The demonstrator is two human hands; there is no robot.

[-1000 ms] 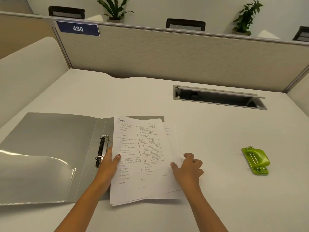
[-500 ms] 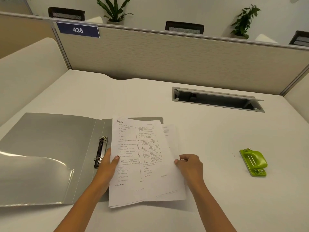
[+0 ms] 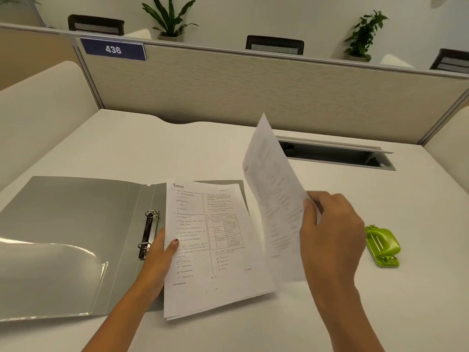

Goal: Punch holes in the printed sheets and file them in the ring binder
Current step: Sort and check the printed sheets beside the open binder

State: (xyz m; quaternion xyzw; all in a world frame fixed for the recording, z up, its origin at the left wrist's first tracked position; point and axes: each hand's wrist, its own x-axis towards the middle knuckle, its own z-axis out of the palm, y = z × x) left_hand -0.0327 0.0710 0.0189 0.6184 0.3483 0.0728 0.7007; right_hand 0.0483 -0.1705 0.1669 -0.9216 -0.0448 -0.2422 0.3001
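A stack of white printed sheets [image 3: 215,250] lies on the white worktop [image 3: 177,148], overlapping the right flap of an open grey plastic ring binder [image 3: 76,219], just right of its metal rings [image 3: 148,233]. The left hand [image 3: 160,257] holds the stack's left edge, thumb on top (the other fingers are hidden beneath the paper). The right hand [image 3: 330,232] pinches a single white printed sheet [image 3: 271,189] by its right edge, fingers curled round it, so that it stands steeply tilted above the stack's right side. A lime-green plastic hole punch [image 3: 382,246] sits on the worktop to the right, apart from the papers.
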